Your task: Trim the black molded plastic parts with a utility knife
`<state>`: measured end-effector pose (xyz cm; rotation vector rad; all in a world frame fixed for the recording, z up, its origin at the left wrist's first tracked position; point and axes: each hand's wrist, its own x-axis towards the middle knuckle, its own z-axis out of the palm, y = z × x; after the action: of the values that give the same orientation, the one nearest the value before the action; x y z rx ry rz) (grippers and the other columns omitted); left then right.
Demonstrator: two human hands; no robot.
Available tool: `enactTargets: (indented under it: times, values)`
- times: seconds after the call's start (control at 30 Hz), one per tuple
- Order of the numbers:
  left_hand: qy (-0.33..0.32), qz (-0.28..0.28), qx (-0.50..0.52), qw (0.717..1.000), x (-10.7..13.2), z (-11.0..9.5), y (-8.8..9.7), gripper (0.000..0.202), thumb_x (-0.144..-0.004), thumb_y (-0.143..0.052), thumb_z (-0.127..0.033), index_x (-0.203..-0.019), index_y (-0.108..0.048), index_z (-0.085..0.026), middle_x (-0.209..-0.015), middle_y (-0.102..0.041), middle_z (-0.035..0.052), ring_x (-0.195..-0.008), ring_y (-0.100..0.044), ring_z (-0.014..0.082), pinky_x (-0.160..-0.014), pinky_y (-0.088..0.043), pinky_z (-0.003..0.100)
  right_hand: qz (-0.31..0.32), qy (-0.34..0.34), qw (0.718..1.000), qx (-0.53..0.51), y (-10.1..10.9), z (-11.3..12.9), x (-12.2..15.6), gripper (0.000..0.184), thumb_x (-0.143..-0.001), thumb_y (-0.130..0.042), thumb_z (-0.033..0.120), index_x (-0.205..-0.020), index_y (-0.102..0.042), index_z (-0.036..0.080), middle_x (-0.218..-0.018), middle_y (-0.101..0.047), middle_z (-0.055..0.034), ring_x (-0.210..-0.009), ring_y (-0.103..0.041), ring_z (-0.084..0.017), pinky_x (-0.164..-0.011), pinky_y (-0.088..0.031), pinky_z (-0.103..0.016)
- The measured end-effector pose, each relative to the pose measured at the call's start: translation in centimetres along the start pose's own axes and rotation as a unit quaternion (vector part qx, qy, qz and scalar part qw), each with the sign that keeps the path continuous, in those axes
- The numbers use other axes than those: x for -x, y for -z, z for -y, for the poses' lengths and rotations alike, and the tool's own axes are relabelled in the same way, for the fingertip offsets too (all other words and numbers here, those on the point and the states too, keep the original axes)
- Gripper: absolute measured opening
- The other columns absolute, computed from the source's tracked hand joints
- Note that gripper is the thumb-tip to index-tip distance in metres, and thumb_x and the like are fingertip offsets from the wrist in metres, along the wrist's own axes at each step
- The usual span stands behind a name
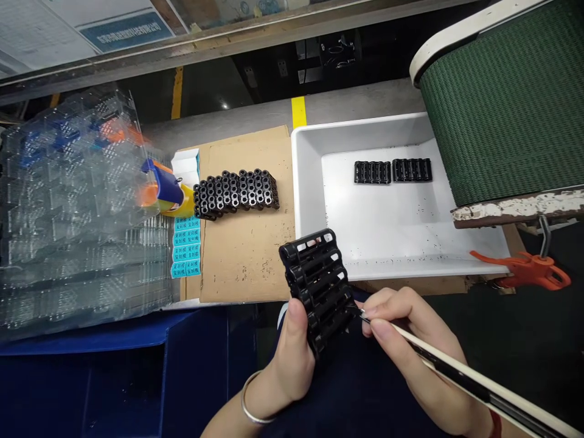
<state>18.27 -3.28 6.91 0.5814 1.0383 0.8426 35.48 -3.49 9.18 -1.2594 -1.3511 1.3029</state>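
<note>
My left hand (292, 359) is closed around a black ribbed plastic part (319, 283), with the thumb along its near side. The part is tilted, its row of long slots and tubes facing up. My right hand (410, 340) pinches a slim tool (456, 368) with a long cream-and-black shaft and a thin dark tip. That tip is at the part's right edge; whether it touches cannot be made out. Beyond, similar black parts (235, 191) stand in a row on the cardboard (246, 261). Two more black parts (373, 172) lie in the white tray (314, 201).
Stacked clear plastic trays (82, 213) fill the left side, beside blue-printed labels (186, 250) and a blue-and-yellow holder (168, 188). A green conveyor belt (506, 91) overhangs the white tray, near an orange clamp (529, 269). Blue bins (201, 365) stand below left.
</note>
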Motion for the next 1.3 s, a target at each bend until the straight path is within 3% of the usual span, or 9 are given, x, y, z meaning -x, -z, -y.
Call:
enactTargets:
  times: [0.27,0.63,0.9,1.13,1.3]
  values:
    - [0.003,0.052,-0.006,0.999,-0.6,-1.1,-0.5,0.082,-0.087,-0.033,-0.085,-0.095,-0.079,-0.018,-0.100,-0.078,0.0122,-0.121,-0.063,0.0373,-0.113,-0.046,0.048,0.005,-0.004,1.000,0.001,0.1,-0.2,0.1,0.011,-0.099,-0.055,0.018,-0.098,-0.062,0.027,-0.084,-0.065,-0.0010,-0.079,-0.067,-0.016,-0.070,-0.058,-0.026]
    - [0.008,0.020,0.030,0.999,-0.5,-0.6,-0.5,0.079,-0.089,-0.034,-0.083,-0.092,-0.078,-0.017,-0.099,-0.077,0.0137,-0.122,-0.063,0.0368,-0.109,-0.049,0.048,0.014,0.006,1.000,0.004,-0.2,-0.4,0.3,0.014,-0.100,-0.054,0.015,-0.102,-0.060,0.027,-0.088,-0.066,-0.0022,-0.084,-0.067,-0.018,-0.072,-0.058,-0.028]
    - [0.009,0.038,0.033,0.999,-0.6,-0.5,-0.4,0.080,-0.090,-0.033,-0.082,-0.093,-0.078,-0.017,-0.098,-0.078,0.0134,-0.120,-0.064,0.0367,-0.110,-0.048,0.048,0.029,-0.015,0.999,-0.017,-0.1,-0.4,0.4,0.012,-0.102,-0.053,0.018,-0.100,-0.058,0.029,-0.087,-0.063,0.0021,-0.084,-0.064,-0.013,-0.078,-0.055,-0.024]
    - [-0.028,0.032,0.056,0.998,-0.4,-0.3,-0.4,0.070,-0.095,-0.035,-0.073,-0.097,-0.079,-0.019,-0.097,-0.079,0.0104,-0.118,-0.066,0.0346,-0.111,-0.048,0.047,0.017,-0.023,0.999,-0.032,-0.3,-0.3,0.2,0.011,-0.102,-0.053,0.020,-0.097,-0.059,0.028,-0.086,-0.064,0.0011,-0.081,-0.065,-0.014,-0.073,-0.054,-0.025]
    - [-0.007,0.042,0.026,0.999,-0.3,-0.5,-0.4,0.076,-0.093,-0.033,-0.078,-0.099,-0.078,-0.017,-0.097,-0.079,0.0122,-0.119,-0.065,0.0360,-0.111,-0.047,0.048,0.019,-0.037,0.999,-0.024,-0.3,-0.2,0.3,0.011,-0.102,-0.053,0.021,-0.097,-0.059,0.028,-0.086,-0.064,0.0019,-0.082,-0.064,-0.014,-0.076,-0.054,-0.024]
